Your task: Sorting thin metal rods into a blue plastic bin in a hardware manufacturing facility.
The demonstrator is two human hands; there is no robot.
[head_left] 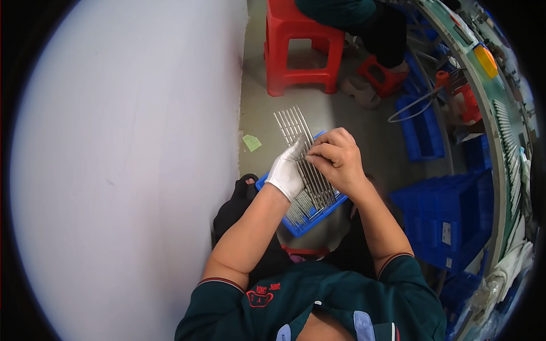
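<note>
My left hand (286, 175), in a white glove, is closed round a row of several thin metal rods (292, 120). The rods lie side by side and slant away from me, their far ends sticking out past the glove. Bare, my right hand (341, 162) has its thumb and fingers pinched together at the right side of the rods. What sits between those fingertips is too small to make out. Below both hands is a blue plastic bin (301, 231) between my legs, and more metal rods (298, 210) lie in it.
A white wall (136, 170) runs along my left. Ahead stands a red stool (304, 77) with a seated person. A green scrap (251, 142) lies on the floor. To the right are blue crates (446, 216) and a long workbench (509, 227) with a row of rods on it.
</note>
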